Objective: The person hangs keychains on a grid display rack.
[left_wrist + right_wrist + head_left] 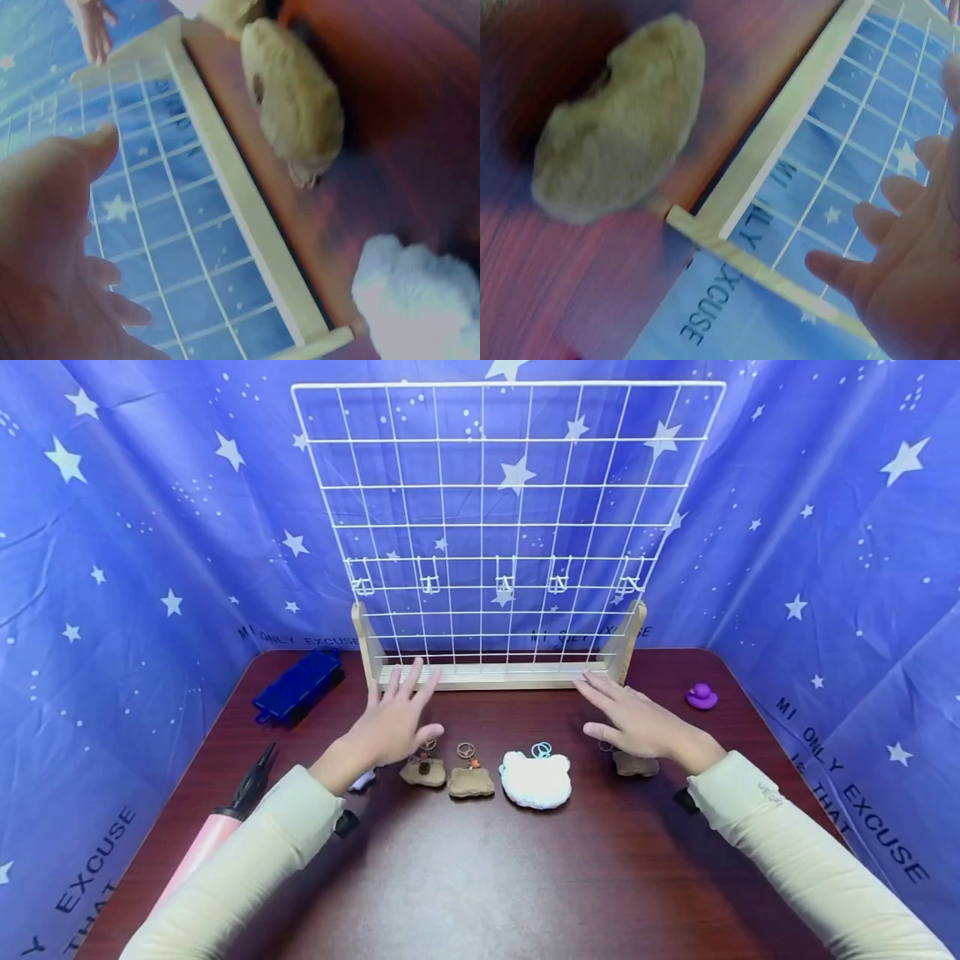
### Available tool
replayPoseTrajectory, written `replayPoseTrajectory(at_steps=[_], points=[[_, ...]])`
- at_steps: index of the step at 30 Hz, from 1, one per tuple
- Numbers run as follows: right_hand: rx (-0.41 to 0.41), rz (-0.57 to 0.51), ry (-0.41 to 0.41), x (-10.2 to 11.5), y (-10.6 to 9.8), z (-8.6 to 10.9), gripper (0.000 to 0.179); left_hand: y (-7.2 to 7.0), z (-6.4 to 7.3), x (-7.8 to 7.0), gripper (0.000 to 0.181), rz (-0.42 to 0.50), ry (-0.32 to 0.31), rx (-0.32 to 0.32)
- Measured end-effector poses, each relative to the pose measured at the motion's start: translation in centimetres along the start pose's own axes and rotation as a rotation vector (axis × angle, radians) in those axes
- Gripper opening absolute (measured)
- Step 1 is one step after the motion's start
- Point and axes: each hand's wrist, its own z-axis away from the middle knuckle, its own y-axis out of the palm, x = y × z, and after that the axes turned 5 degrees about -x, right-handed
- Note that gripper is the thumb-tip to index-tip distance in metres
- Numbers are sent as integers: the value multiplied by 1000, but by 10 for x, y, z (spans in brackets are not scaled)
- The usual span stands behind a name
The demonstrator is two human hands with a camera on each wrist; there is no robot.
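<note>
My left hand (393,722) is spread with straight fingers above the left end of a row of plush keychains, holding nothing. Opposite it, my right hand (637,718) reaches in with extended fingers, also holding nothing. Below the right hand lies a brown plush keychain (635,765), partly covered by it. Between the hands sit a white plush keychain (536,781) with a light blue ring and two tan plush keychains (471,782), (423,772) with brown rings. A pale plush (363,779) peeks out beside the left wrist. Behind them stands a white wire grid rack (506,527) on a wooden base (510,676).
Several white hooks (504,583) hang in a row on the grid. A dark blue tray (298,685) lies at the back left, near a pink pump (206,843) with a black nozzle. A purple rubber duck (701,696) sits at the right. Starry blue curtains (135,527) surround the table.
</note>
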Motion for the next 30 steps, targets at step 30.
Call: replayPoseTrajectory(at_steps=[30], points=[[90,-313,76,-94,26,19,37,-22,-47,85,73,451,-401,-607]])
